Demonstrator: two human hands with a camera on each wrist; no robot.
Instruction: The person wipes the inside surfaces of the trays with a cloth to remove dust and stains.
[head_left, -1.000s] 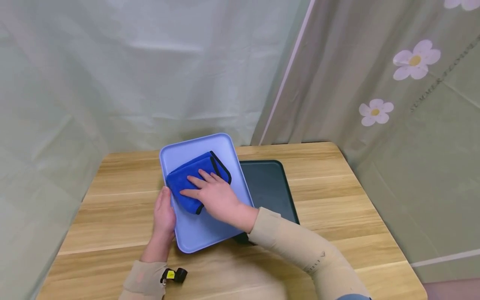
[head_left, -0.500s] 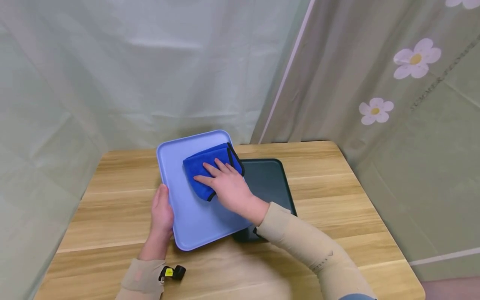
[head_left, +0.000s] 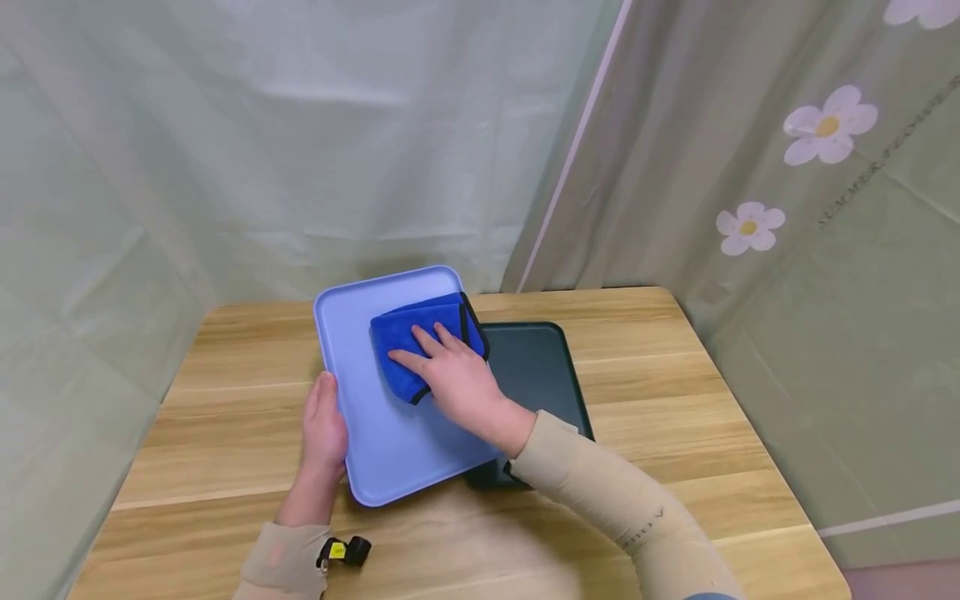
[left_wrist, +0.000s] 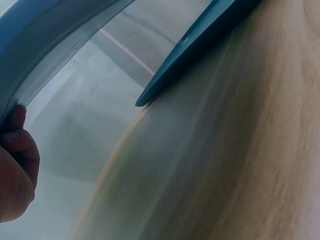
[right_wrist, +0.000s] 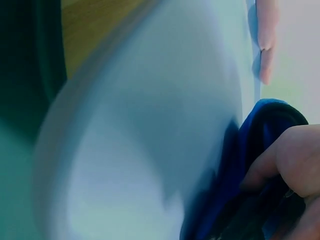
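A light-blue rectangular tray [head_left: 397,450] is held raised and tilted over the table. My left hand [head_left: 324,427] grips its left edge; in the left wrist view the curled fingers [left_wrist: 22,142] sit under the rim. A folded blue cloth [head_left: 397,333] with black edging lies on the tray's upper right part. My right hand [head_left: 468,387] rests on it with fingers spread and nearly straight, pressing it against the tray. In the right wrist view the thumb [right_wrist: 265,167] lies along the cloth's edge. Part of the cloth is hidden under the hand.
A dark green tray [head_left: 536,367] lies on the wooden table [head_left: 660,392], partly covered by the raised tray and the right forearm. Curtains [head_left: 360,142] hang behind the table and at its sides. A black strap device [head_left: 345,550] is on the left wrist.
The right hand has slid the cloth up and to the right across the light-blue tray, then stayed almost in place over the last half second. The left hand keeps its grip.
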